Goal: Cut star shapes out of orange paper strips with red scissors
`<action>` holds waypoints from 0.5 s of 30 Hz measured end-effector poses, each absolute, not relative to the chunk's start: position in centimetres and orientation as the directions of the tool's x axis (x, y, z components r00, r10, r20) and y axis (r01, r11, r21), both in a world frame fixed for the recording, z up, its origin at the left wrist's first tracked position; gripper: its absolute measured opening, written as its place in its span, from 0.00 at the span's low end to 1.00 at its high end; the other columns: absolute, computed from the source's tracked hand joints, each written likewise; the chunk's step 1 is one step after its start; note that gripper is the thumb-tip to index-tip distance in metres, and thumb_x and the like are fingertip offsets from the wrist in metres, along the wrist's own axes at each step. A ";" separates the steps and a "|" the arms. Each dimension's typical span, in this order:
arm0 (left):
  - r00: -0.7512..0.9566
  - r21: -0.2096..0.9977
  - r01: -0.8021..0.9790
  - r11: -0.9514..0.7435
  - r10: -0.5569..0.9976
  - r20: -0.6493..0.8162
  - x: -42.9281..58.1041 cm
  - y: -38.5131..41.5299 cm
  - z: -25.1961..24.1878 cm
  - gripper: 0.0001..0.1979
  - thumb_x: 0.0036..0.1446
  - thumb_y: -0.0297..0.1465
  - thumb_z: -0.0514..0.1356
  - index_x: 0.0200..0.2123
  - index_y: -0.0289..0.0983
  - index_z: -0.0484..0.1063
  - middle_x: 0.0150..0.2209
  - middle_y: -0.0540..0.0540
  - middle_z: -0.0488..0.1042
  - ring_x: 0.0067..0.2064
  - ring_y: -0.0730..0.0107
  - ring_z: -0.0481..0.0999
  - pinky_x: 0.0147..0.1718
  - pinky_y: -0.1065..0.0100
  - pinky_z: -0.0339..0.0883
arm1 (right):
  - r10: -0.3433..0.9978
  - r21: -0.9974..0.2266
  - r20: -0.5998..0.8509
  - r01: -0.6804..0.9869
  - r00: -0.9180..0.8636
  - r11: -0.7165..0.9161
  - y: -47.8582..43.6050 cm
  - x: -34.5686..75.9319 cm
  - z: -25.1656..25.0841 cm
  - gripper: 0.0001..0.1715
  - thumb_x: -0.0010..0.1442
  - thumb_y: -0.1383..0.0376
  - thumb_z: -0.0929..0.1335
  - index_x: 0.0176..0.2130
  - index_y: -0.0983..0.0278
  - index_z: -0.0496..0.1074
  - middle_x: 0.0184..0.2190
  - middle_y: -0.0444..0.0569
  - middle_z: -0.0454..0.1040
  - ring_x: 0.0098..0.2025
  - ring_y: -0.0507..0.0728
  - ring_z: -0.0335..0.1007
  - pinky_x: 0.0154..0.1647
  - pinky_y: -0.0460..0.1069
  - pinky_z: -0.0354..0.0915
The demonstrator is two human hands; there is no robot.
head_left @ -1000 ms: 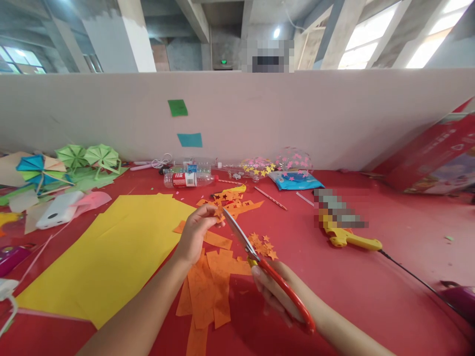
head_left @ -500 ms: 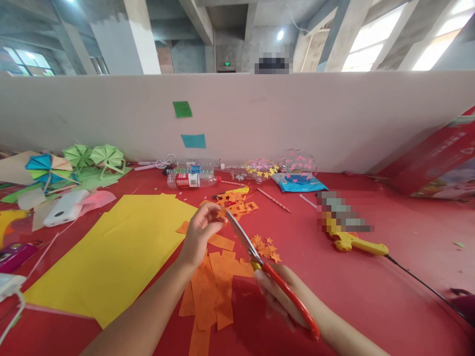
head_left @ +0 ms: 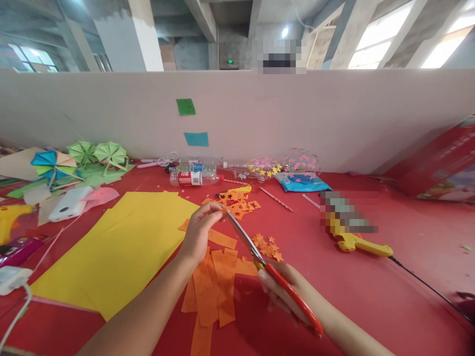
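My left hand [head_left: 199, 231] pinches a small orange paper piece [head_left: 221, 210] above the red table [head_left: 371, 291]. My right hand [head_left: 287, 294] grips red-handled scissors [head_left: 267, 269], whose blades point up and left and meet the paper piece at their tips. Under both hands lie orange paper strips [head_left: 213, 287]. A small heap of cut orange stars [head_left: 267, 245] sits just right of the blades. More orange scraps with star-shaped holes [head_left: 237, 202] lie beyond the left hand.
A big yellow sheet [head_left: 115, 247] covers the table's left. A plastic bottle [head_left: 195, 178], paper umbrellas [head_left: 85, 155], a white power bank [head_left: 70, 210] and star-filled bags [head_left: 297, 170] lie along the white partition. A yellow glue gun [head_left: 361, 244] with a cord lies right.
The scissor blades have closed onto the small orange piece held by my left hand. Both hands stay in nearly the same place.
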State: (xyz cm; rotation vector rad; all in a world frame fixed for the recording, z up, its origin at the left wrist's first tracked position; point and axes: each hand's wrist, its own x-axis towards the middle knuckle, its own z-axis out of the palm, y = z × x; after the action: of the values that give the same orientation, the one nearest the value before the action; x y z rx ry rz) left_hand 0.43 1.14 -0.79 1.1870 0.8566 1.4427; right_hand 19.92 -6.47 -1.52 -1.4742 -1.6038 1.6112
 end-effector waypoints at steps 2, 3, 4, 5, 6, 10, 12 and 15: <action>0.047 0.940 -0.289 -0.182 0.978 0.204 0.4 1.2 -0.7 0.04 0.51 0.30 0.59 0.25 0.38 0.71 0.29 0.50 0.70 0.34 0.70 0.68 0.38 0.69 0.62 | 0.867 -0.900 -0.356 0.379 -0.347 -0.218 -6.4 20.1 -1.3 0.30 0.55 0.40 0.63 0.22 0.62 0.58 0.12 0.37 0.60 0.09 0.43 0.48 0.08 0.39 0.45; 0.057 0.940 -0.296 -0.172 0.979 0.197 0.3 1.2 -0.6 0.04 0.50 0.30 0.59 0.25 0.38 0.71 0.28 0.50 0.70 0.33 0.71 0.67 0.38 0.69 0.62 | 0.867 -0.898 -0.353 0.387 -0.351 -0.209 -6.4 20.1 -1.2 0.31 0.54 0.39 0.63 0.22 0.62 0.58 0.13 0.37 0.61 0.09 0.43 0.49 0.08 0.39 0.45; 0.063 0.940 -0.298 -0.167 0.979 0.193 0.2 1.2 -0.6 0.04 0.50 0.29 0.59 0.24 0.38 0.71 0.27 0.50 0.69 0.32 0.71 0.67 0.37 0.69 0.62 | 0.867 -0.897 -0.349 0.394 -0.356 -0.200 -6.4 20.1 -1.0 0.31 0.53 0.38 0.63 0.22 0.62 0.59 0.12 0.37 0.61 0.09 0.43 0.48 0.08 0.40 0.45; 0.066 0.942 -0.291 -0.165 0.979 0.192 0.2 1.3 -0.6 0.04 0.49 0.29 0.59 0.24 0.37 0.71 0.27 0.51 0.69 0.31 0.72 0.66 0.35 0.70 0.61 | 0.865 -0.896 -0.347 0.400 -0.363 -0.192 -6.4 20.1 -0.9 0.32 0.53 0.37 0.63 0.22 0.62 0.59 0.12 0.37 0.60 0.09 0.43 0.48 0.08 0.39 0.46; 0.066 0.946 -0.277 -0.167 0.979 0.192 0.1 1.3 -0.6 0.04 0.49 0.29 0.59 0.23 0.37 0.70 0.27 0.51 0.69 0.30 0.73 0.66 0.34 0.70 0.61 | 0.861 -0.895 -0.349 0.404 -0.370 -0.189 -6.4 20.1 -0.8 0.33 0.52 0.36 0.63 0.22 0.62 0.58 0.11 0.36 0.59 0.09 0.43 0.48 0.08 0.39 0.46; 0.069 0.961 -0.224 -0.165 0.980 0.184 -0.3 1.4 -0.5 0.04 0.47 0.29 0.59 0.23 0.37 0.70 0.25 0.51 0.68 0.27 0.74 0.63 0.28 0.71 0.56 | 0.852 -0.890 -0.359 0.416 -0.381 -0.189 -6.2 20.1 -0.7 0.37 0.48 0.31 0.62 0.22 0.62 0.57 0.12 0.36 0.59 0.10 0.43 0.49 0.08 0.39 0.46; 0.075 0.963 -0.216 -0.158 0.981 0.178 -0.4 1.5 -0.5 0.03 0.46 0.29 0.60 0.23 0.37 0.70 0.25 0.51 0.69 0.27 0.74 0.62 0.27 0.71 0.55 | 0.847 -0.887 -0.366 0.420 -0.385 -0.192 -6.1 20.2 -0.8 0.38 0.47 0.31 0.62 0.22 0.62 0.57 0.13 0.37 0.60 0.10 0.43 0.49 0.08 0.39 0.47; 0.077 0.966 -0.205 -0.156 0.982 0.174 -0.4 1.5 -0.5 0.03 0.46 0.30 0.60 0.23 0.37 0.69 0.25 0.51 0.70 0.25 0.74 0.62 0.26 0.71 0.53 | 0.833 -0.880 -0.387 0.430 -0.395 -0.205 -6.1 20.2 -0.9 0.36 0.48 0.32 0.62 0.23 0.62 0.58 0.13 0.37 0.61 0.09 0.43 0.49 0.07 0.39 0.46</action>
State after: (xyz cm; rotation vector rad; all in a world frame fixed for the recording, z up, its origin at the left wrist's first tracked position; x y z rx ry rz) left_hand -0.43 1.53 -0.48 1.2209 0.9085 1.3456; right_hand 20.23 -6.07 -0.94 -1.4767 -1.7156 1.6284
